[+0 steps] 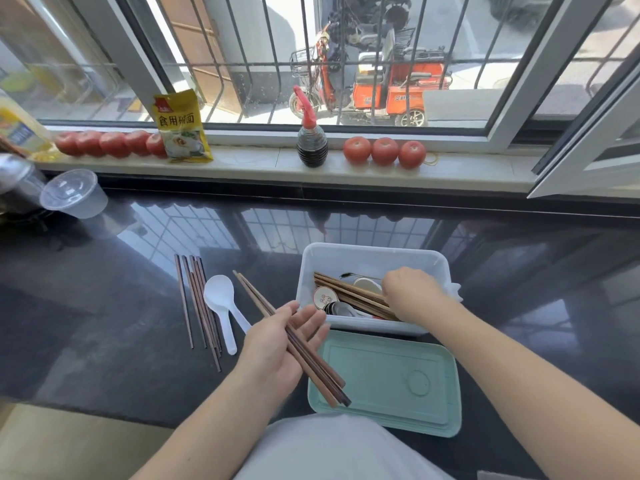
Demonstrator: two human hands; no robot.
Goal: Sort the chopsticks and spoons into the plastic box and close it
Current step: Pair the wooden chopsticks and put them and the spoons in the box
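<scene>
At a dark polished countertop point(104, 306) below a barred window, a person is sorting cutlery w/ both bare hands. Left hand point(277, 344) is lying palm-up w/ fingers mostly straight, a small bundle of brown chopsticks point(294, 341) resting diagonally across the palm, tips pointing away to the left and butt ends hanging over the mint-green lid point(391, 382). Right hand point(412, 292) is reaching into the white plastic box point(374, 258), fingers curled down on the boxed chopsticks point(349, 292) lying lengthwise inside; exactly how many it is pinching is hidden by the knuckles. Box is also holding several spoons point(332, 303), incl. a round patterned one and a metal one. Lid is lying flat on the counter just in front of the box, touching its near edge, so the box is standing open. More loose chopsticks point(197, 303) are lying in a rough row left of the box, w/ a white plastic spoon point(221, 306) just beside them. On the sill behind: tomatoes point(384, 150), a dark sauce bottle point(311, 140), a yellow packet point(181, 128). A clear plastic tub point(74, 194) is sitting far left.
</scene>
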